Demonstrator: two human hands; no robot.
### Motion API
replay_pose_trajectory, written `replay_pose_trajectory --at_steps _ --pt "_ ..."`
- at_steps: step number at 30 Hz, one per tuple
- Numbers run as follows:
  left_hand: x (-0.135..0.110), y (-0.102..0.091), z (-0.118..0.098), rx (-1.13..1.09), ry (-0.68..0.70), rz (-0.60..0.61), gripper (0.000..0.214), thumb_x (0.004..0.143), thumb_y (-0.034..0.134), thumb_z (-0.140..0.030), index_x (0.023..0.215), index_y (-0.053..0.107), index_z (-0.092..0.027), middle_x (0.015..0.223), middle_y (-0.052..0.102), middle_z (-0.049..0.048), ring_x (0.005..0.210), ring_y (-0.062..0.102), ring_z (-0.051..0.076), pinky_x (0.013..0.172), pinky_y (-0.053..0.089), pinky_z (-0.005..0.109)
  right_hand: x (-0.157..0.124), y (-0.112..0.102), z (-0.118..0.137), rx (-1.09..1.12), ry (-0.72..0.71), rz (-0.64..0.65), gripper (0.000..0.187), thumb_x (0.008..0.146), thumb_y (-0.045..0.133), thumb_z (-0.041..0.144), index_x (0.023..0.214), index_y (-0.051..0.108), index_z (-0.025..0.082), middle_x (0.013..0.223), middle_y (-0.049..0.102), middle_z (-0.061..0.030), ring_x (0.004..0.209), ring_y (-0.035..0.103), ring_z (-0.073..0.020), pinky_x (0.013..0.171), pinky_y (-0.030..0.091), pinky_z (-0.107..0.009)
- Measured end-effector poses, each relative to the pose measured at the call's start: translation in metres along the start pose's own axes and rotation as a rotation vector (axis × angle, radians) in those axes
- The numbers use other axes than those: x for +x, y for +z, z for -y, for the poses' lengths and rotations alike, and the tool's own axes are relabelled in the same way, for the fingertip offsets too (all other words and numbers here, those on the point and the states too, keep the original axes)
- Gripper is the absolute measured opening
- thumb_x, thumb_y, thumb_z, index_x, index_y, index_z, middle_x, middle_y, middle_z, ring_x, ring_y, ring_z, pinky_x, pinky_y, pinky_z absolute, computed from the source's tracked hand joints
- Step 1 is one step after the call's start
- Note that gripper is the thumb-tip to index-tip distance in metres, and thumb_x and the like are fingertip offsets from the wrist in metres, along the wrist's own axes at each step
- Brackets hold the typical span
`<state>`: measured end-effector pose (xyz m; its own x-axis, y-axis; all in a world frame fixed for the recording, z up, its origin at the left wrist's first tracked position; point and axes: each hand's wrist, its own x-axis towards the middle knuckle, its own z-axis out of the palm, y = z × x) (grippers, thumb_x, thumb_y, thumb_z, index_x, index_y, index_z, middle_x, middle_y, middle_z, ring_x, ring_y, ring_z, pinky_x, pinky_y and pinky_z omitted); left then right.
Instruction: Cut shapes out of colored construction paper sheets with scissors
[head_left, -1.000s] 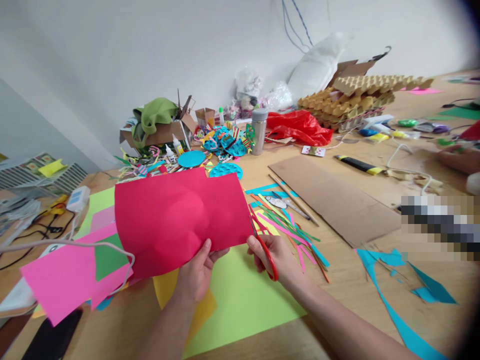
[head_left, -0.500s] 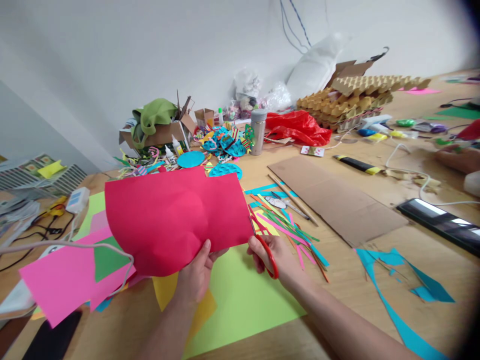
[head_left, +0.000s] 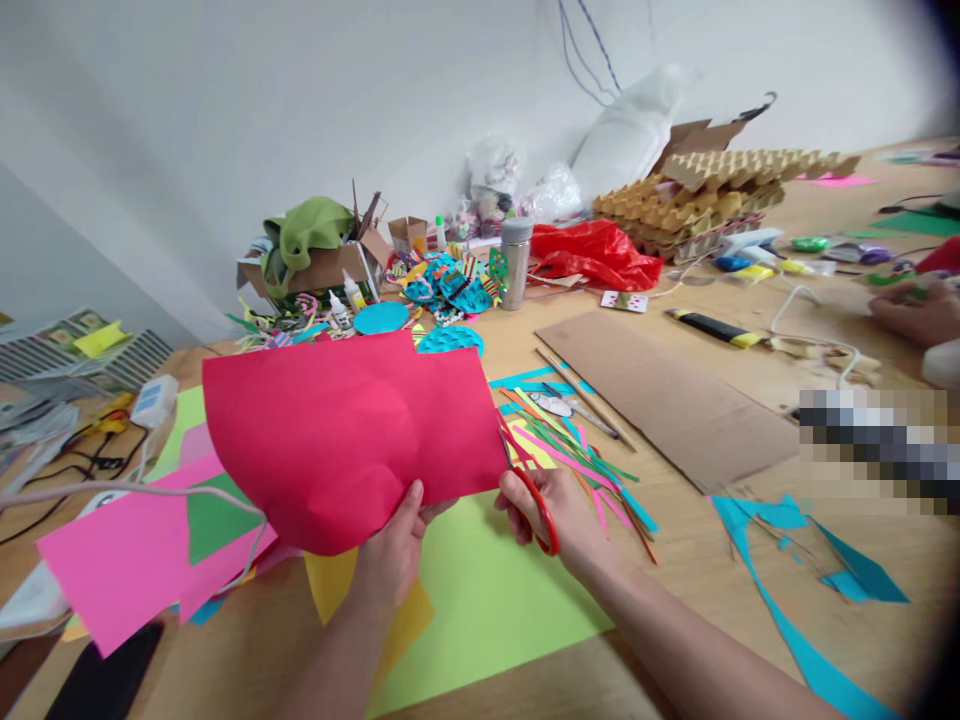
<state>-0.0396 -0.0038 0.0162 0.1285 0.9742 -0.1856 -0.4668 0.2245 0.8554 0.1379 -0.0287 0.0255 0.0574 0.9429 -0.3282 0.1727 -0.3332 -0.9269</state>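
Note:
My left hand (head_left: 391,552) pinches the lower edge of a red paper sheet (head_left: 345,435), holding it up above the table with the sheet bowed toward me. My right hand (head_left: 559,520) grips red-handled scissors (head_left: 534,500), whose blades reach the sheet's right edge. Under both hands lie a lime-green sheet (head_left: 487,600) and a yellow sheet (head_left: 337,585).
A pink sheet (head_left: 127,560) with a green piece lies at the left, under a white cable. Coloured paper strips (head_left: 577,450), a cardboard panel (head_left: 667,395) and blue offcuts (head_left: 787,560) lie to the right. Craft clutter, a metal bottle (head_left: 516,262) and egg cartons (head_left: 720,195) stand behind. Another person's hand (head_left: 911,310) is at far right.
The red sheet has swung slightly left and bowed more, its left corner dropping lower. My hands have stayed almost in place.

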Motion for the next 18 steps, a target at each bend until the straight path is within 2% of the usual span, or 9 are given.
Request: replay_pose_trajectory --at_steps 4,12,18 --pt "0.000 0.000 0.001 -0.002 0.019 0.004 0.044 0.077 0.068 -0.023 0.121 0.059 -0.027 0.117 0.065 0.0044 0.114 0.057 0.025 0.086 0.053 0.040 0.000 -0.001 0.003 0.013 0.011 -0.007 0.054 0.069 0.052 0.069 0.058 0.056 0.017 0.045 0.056 -0.0013 0.038 0.051 -0.0102 0.037 0.036 -0.020" --pt "0.000 0.000 0.000 -0.003 0.017 -0.008 0.042 0.076 0.069 -0.022 0.117 0.061 -0.026 0.114 0.067 0.0044 0.113 0.057 0.025 0.085 0.054 0.038 -0.004 -0.001 0.012 -0.008 0.029 -0.021 0.052 0.070 0.051 0.067 0.057 0.056 0.017 0.045 0.057 -0.0026 0.039 0.052 -0.0105 0.038 0.037 -0.020" --pt "0.001 -0.001 0.001 -0.037 0.001 0.005 0.040 0.076 0.068 -0.020 0.115 0.063 -0.025 0.115 0.067 0.0047 0.111 0.059 0.026 0.083 0.055 0.038 -0.002 -0.001 0.007 -0.027 0.001 -0.008 0.050 0.073 0.052 0.063 0.051 0.051 0.018 0.040 0.052 0.0002 0.035 0.045 -0.0080 0.037 0.034 -0.019"
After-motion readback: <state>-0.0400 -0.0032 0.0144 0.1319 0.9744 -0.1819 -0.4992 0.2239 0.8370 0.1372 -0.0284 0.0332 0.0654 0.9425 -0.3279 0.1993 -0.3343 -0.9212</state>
